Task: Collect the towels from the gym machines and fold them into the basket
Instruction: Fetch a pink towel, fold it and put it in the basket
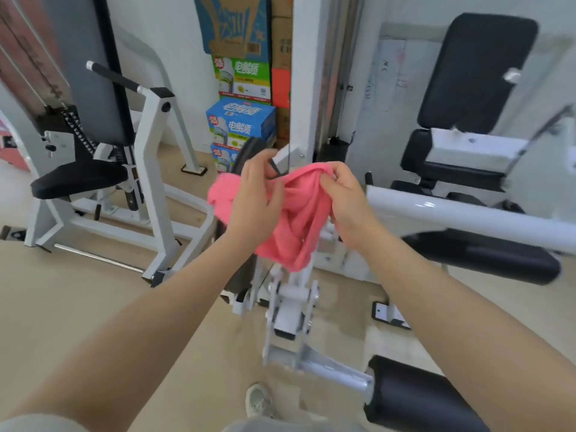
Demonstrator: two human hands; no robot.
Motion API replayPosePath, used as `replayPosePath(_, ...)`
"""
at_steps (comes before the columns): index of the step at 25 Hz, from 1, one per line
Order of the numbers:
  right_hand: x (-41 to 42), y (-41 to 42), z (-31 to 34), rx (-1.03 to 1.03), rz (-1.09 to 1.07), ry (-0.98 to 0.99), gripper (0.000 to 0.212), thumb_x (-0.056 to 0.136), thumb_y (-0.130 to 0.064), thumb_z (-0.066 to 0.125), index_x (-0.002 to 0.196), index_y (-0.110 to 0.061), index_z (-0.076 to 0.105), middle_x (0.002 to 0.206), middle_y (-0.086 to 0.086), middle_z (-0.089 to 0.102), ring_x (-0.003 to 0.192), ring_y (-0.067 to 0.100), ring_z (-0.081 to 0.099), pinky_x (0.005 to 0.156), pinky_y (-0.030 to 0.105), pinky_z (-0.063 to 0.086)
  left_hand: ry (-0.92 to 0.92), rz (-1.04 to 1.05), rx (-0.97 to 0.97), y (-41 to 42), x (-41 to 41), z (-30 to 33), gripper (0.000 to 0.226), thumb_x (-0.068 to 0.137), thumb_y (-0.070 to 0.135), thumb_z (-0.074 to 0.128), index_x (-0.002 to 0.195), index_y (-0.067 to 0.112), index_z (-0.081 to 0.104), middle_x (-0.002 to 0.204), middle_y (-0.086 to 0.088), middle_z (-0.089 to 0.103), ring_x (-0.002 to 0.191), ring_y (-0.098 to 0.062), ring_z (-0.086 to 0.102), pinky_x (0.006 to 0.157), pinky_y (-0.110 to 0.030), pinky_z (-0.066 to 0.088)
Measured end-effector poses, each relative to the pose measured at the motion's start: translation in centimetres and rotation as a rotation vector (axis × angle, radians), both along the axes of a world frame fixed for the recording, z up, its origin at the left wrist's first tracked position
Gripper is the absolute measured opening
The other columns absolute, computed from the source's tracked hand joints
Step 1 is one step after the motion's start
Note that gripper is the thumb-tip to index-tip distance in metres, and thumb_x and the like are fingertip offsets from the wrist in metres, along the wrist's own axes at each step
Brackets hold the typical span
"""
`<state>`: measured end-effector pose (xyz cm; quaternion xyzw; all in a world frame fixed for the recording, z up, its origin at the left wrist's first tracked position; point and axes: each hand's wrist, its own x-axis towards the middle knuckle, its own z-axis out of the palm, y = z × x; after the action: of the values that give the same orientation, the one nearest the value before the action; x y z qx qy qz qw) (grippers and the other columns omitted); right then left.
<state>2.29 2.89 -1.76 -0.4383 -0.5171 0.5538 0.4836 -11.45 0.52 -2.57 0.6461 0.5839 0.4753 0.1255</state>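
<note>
Early days I'd say: both hands, left hand (254,194) and right hand (349,202), have a pinching grip on the pink towel (296,219), bunched midair over the machine. No folding, no basket visible.

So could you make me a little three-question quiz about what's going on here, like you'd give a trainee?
1. True or false: the pink towel is held by both hands.
2. Which is in view? A) a basket B) stacked drink cartons C) a folded towel pile
3. Fill in: the towel hangs bunched, not yet ____.

Key:
1. True: the left hand and the right hand each grip it.
2. B
3. folded
</note>
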Motion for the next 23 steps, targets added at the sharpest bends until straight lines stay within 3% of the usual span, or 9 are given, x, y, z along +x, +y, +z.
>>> replayPosePath(3, 7.3, -6.7, 1.1, -0.024, -0.040, 0.200, 0.022, 0.097, -0.006, 0.038, 0.087, -0.017, 0.054, 0.082, 0.003, 0.060, 0.074, 0.012, 0.057, 0.070, 0.024, 0.049, -0.005, -0.211, 0.125, -5.1, 8.7, 1.6, 0.030, 0.088, 0.011, 0.049, 0.117, 0.010, 0.053, 0.092, 0.012, 0.043, 0.074, -0.003, 0.047, 0.072, -0.017, 0.043)
replayPosePath(7, 17.3, -14.9, 1.3, -0.022, -0.136, 0.273, 0.022, 0.096, -0.005, 0.041, 0.084, -0.014, 0.057, 0.074, 0.001, 0.062, 0.065, 0.009, 0.061, 0.066, 0.022, 0.053, -0.122, -0.427, -0.039, -11.7, 18.6, 1.3, 0.022, 0.090, 0.013, 0.052, 0.110, 0.020, 0.054, 0.086, 0.022, 0.051, 0.075, 0.013, 0.051, 0.070, -0.005, 0.040)
replayPosePath(11, 27.6, -21.3, 0.6, -0.029, -0.298, 0.198, 0.019, 0.095, -0.008, 0.045, 0.086, -0.016, 0.060, 0.078, 0.002, 0.061, 0.069, 0.012, 0.059, 0.070, 0.025, 0.052, -0.292, -0.733, -0.349, -15.4, 28.0, 0.5, 0.023, 0.090, 0.016, 0.055, 0.111, 0.021, 0.048, 0.081, 0.009, 0.058, 0.072, 0.006, 0.054, 0.071, -0.011, 0.045)
replayPosePath(14, 34.6, -25.0, 0.2, -0.027, -0.426, 0.213, 0.021, 0.094, -0.009, 0.047, 0.082, -0.018, 0.062, 0.071, -0.003, 0.066, 0.063, 0.010, 0.061, 0.063, 0.022, 0.054, -0.205, -0.938, -0.495, -17.2, 35.3, -0.4, 0.013, 0.091, 0.010, 0.053, 0.102, 0.015, 0.057, 0.089, 0.005, 0.062, 0.083, -0.004, 0.058, 0.081, -0.017, 0.047)
replayPosePath(16, 38.9, -27.0, -0.2, -0.021, -0.511, 0.204, 0.019, 0.093, -0.006, 0.047, 0.081, -0.014, 0.060, 0.065, -0.005, 0.066, 0.058, 0.008, 0.061, 0.060, 0.020, 0.053, -0.153, -1.013, -0.514, -18.0, 40.3, -1.0, 0.013, 0.091, 0.006, 0.051, 0.094, 0.015, 0.059, 0.086, 0.007, 0.062, 0.080, -0.005, 0.058, 0.079, -0.018, 0.047)
replayPosePath(19, 45.3, -29.0, -1.0, -0.017, -0.692, 0.111, 0.017, 0.091, -0.003, 0.050, 0.078, -0.012, 0.058, 0.066, -0.003, 0.063, 0.058, 0.006, 0.058, 0.060, 0.018, 0.049, -0.135, -1.055, -0.527, -18.2, 47.7, -1.8, 0.018, 0.092, 0.007, 0.047, 0.083, 0.019, 0.056, 0.075, 0.007, 0.058, 0.071, -0.006, 0.052, 0.073, -0.025, 0.043)
replayPosePath(21, 50.1, -29.8, -1.7, -0.026, -0.797, -0.075, 0.014, 0.087, -0.004, 0.058, 0.077, -0.014, 0.058, 0.071, -0.002, 0.060, 0.064, 0.006, 0.055, 0.062, 0.018, 0.045, -0.125, -1.081, -0.524, -17.9, 52.6, -2.2, 0.023, 0.094, 0.012, 0.046, 0.077, 0.024, 0.053, 0.070, 0.008, 0.054, 0.066, -0.006, 0.048, 0.067, -0.024, 0.039)
replayPosePath(23, 54.9, -30.1, -2.2, -0.097, -0.759, -0.316, 0.011, 0.082, -0.005, 0.065, 0.082, -0.014, 0.059, 0.072, -0.004, 0.058, 0.062, 0.002, 0.054, 0.059, 0.014, 0.043, -0.079, -1.128, -0.464, -17.1, 57.3, -2.2, 0.024, 0.095, 0.014, 0.045, 0.074, 0.026, 0.051, 0.066, 0.009, 0.051, 0.062, 0.000, 0.045, 0.063, -0.017, 0.037)
